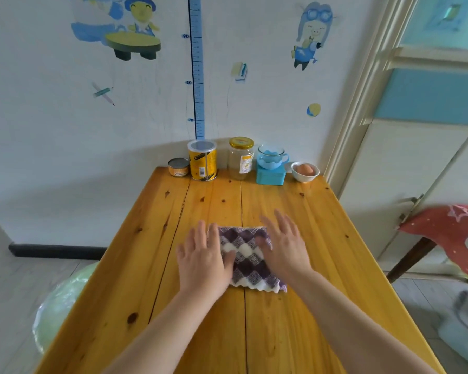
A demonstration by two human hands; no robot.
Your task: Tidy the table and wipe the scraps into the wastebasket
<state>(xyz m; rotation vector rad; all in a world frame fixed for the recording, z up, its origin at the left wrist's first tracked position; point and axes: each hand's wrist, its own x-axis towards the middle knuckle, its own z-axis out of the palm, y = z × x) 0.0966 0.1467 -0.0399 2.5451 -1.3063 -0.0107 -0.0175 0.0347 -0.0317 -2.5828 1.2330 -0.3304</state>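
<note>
Cloth (247,259) sides hidden beneath left hand (203,261) and right hand (285,248); purple-white checks, folded flat, under straight, slightly spread fingers (200,236).

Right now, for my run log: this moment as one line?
left hand: open, flat on cloth | right hand: open, flat on cloth | cloth: purple-white, mid table

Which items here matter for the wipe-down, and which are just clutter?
In play: checkered cloth, left hand, right hand, wooden table, green-bagged wastebasket.
Bystanders: tin can, yellow canister, glass jar, blue cup, teal tin, white bowl, egg.
</note>
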